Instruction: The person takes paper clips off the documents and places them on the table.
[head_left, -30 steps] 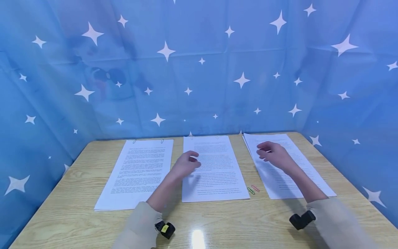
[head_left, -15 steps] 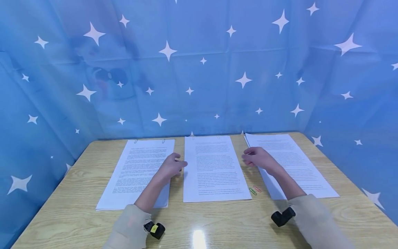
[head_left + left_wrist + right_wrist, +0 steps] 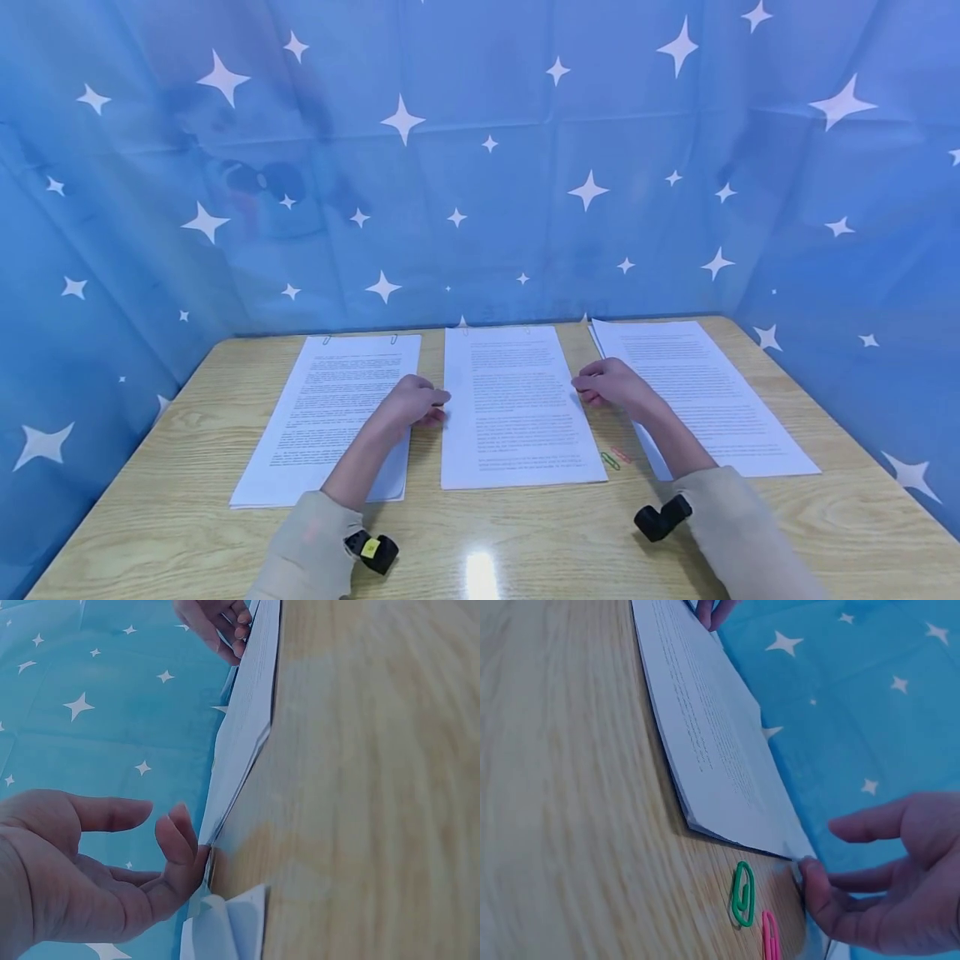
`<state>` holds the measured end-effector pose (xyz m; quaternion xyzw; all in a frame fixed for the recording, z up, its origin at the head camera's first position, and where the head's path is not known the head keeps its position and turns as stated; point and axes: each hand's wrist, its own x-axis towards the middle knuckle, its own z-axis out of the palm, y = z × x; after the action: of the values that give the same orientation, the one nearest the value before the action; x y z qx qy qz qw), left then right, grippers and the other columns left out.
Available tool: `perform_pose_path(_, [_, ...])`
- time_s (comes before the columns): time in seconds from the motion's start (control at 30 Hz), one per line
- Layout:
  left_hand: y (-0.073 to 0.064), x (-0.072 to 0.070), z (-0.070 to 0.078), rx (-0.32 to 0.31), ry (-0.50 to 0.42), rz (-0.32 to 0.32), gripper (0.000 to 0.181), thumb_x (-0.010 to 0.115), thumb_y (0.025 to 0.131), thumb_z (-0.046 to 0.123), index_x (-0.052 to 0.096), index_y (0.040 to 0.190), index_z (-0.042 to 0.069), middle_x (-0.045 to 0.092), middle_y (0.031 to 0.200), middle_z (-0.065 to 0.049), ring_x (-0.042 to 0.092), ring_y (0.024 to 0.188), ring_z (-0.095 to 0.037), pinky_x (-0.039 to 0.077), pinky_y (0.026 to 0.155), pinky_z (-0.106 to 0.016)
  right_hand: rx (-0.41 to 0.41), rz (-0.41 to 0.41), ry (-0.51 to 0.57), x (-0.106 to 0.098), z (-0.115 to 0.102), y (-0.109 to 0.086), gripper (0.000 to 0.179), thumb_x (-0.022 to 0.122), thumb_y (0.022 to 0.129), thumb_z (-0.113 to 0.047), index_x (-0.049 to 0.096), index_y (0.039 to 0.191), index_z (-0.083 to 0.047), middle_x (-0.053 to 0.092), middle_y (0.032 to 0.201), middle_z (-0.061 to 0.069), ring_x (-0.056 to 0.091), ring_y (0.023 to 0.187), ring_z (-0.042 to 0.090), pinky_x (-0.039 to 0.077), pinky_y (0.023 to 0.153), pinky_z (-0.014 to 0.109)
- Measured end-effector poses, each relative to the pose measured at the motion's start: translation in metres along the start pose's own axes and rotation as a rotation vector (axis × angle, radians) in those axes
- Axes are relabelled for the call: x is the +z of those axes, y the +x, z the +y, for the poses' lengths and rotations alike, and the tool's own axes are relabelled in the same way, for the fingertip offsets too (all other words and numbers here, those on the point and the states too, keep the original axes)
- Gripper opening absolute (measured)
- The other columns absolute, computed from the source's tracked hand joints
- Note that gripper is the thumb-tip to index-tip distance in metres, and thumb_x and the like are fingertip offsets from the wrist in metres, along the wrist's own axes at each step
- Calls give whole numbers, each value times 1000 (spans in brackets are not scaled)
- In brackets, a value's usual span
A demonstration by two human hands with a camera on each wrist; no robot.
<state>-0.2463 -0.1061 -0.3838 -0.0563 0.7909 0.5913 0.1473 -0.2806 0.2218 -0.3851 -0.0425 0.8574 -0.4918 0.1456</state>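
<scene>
The middle stack of printed paper (image 3: 517,417) lies flat on the table, with two paper clips at its far edge. My left hand (image 3: 412,402) is at its left side; in the left wrist view the fingertips reach down to the stack's edge and the thumb stays apart. On the opposite side, my right hand (image 3: 613,383) has its fingertips at the right edge, the thumb raised clear of the paper in the right wrist view. A green paper clip (image 3: 742,894) and a pink paper clip (image 3: 771,937) lie on the table near the right hand.
To the left lies another paper stack (image 3: 322,433), clipped at its far edge, partly under my left forearm. A third stack (image 3: 720,400), slightly fanned at its left edge, lies to the right under my right hand and forearm. A blue starry curtain (image 3: 480,167) hangs behind the table (image 3: 187,542).
Both hands have moved left and lowered: the left from above the middle stack to its left edge, the right from above the right stack to the middle stack's right edge.
</scene>
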Motion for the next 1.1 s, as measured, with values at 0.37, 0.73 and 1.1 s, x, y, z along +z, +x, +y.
perform_pose_path(0.37, [1, 1, -3, 4, -38, -45, 50, 58, 98, 4, 42, 140, -18, 63, 98, -20, 64, 76, -20, 54, 66, -25, -22, -11, 14, 2, 1, -1, 45, 60, 100, -11, 48, 133, 18, 59, 88, 10, 57, 79, 18, 51, 75, 34])
perform_pose_path(0.73, [-1, 4, -3, -8, -51, -57, 43, 60, 98, 4, 48, 136, -12, 63, 100, -18, 64, 78, -20, 55, 67, -27, 16, 28, 36, 5, 0, -1, 50, 62, 101, -17, 43, 138, 11, 62, 97, 13, 59, 80, 18, 50, 74, 34])
perform_pose_path(1.1, [-2, 5, -3, 6, -64, -80, 34, 58, 99, 2, 51, 130, -11, 64, 95, -18, 64, 75, -20, 56, 68, -29, -84, -4, -52, 9, -2, -5, 26, 57, 103, -11, 55, 109, 14, 57, 72, 3, 50, 61, 13, 43, 59, 31])
